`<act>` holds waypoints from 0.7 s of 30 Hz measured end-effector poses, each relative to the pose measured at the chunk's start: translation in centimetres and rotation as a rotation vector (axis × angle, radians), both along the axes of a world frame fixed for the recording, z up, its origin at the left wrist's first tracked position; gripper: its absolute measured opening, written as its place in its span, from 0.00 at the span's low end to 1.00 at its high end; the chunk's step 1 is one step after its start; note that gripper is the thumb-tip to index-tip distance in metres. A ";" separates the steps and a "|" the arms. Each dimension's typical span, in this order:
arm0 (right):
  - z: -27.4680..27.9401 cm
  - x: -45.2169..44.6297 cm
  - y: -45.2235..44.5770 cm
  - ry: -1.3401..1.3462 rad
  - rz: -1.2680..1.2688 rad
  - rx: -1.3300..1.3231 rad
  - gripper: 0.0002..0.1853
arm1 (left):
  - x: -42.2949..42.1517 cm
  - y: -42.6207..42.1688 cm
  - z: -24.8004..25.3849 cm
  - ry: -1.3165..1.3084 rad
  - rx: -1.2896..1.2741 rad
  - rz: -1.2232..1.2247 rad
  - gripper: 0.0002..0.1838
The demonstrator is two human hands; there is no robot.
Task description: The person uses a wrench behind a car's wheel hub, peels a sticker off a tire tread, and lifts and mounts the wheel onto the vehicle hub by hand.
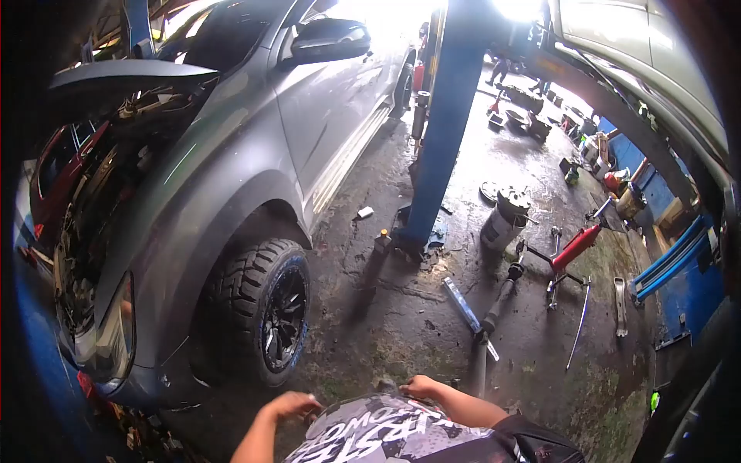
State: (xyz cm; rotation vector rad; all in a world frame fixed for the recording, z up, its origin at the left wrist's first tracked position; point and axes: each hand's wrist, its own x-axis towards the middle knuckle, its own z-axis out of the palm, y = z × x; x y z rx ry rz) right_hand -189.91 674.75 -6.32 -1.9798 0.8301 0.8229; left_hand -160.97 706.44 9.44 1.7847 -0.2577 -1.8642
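Note:
My left hand [296,403] is at the left edge of my printed shirt [370,424], its fingers bent in toward the cloth. On the other side of the shirt, my right hand [419,387] is closed with the fingers curled inward. Whether either hand grips the cloth or something small, I cannot make out. A dark object [386,384] shows partly between the hands, beyond the shirt. Ahead of my left hand stands the front wheel [279,316] of a grey vehicle [231,162], with a chunky tyre and black rim.
A blue lift post [444,131] rises beside the vehicle. On the floor to the right lie a long dark shaft [502,299], a metal bar [461,303], a red jack [575,247] and a thin rod [579,324]. A white bucket [503,228] and a small bottle [382,241] stand farther off.

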 end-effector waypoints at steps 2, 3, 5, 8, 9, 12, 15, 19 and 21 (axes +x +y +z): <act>0.4 -0.3 -1.2 -0.068 0.065 -0.078 0.27 | 1.9 -1.5 1.5 -0.600 -0.252 -0.088 0.15; 2.0 -0.7 -1.8 -0.076 0.066 -0.077 0.27 | 1.5 -3.3 5.6 -0.765 -0.305 -0.033 0.14; 2.2 -2.4 -3.0 -0.072 0.082 -0.109 0.27 | 0.9 -6.7 13.8 -1.056 -0.630 -0.066 0.24; 4.3 -4.7 -6.3 0.031 0.037 -0.096 0.25 | -2.4 -12.6 32.8 -1.572 -1.214 -0.233 0.34; 2.2 -5.7 -7.1 -0.012 0.046 -0.200 0.25 | -4.4 -13.0 37.5 -1.676 -1.290 -0.243 0.37; 0.1 -8.0 -9.2 -0.012 -0.027 -0.251 0.25 | -6.0 -13.3 45.7 -2.016 -1.635 -0.205 0.48; -1.3 -9.8 -9.6 -0.045 -0.130 -0.260 0.25 | -6.4 -14.6 50.9 -2.313 -1.696 -0.182 0.48; -6.9 -12.7 -9.8 -0.124 -0.010 -0.410 0.27 | -6.6 -18.0 57.0 -2.555 -1.632 -0.144 0.49; -7.9 -13.6 -10.6 0.045 -0.074 -0.182 0.32 | -6.4 -19.3 60.3 -2.633 -1.592 -0.113 0.50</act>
